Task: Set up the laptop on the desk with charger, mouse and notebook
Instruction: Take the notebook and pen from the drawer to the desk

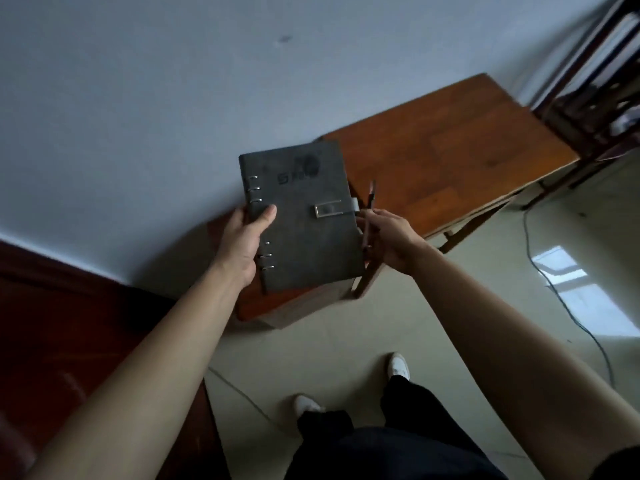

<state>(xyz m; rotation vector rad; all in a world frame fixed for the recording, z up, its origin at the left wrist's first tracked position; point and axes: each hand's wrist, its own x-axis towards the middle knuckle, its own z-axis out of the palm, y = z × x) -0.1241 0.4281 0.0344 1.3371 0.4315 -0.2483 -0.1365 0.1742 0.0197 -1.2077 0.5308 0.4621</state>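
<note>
The left hand (242, 242) grips the grey notebook (301, 220) by its ringed spine above the desk (450, 157) near edge; the right hand (391, 237) holds a pen (370, 202) at its clasp edge.

We seem to stand in a plain room of a home or small office: a bare pale wall (138, 98), a brown wooden desk (450, 143) against it, glossy pale floor tiles (346, 341), a dark cable (526, 233) trailing across them, and dark wooden furniture (595, 81) in the corner.

Notebook (301, 220) cover imprint: illegible
</note>
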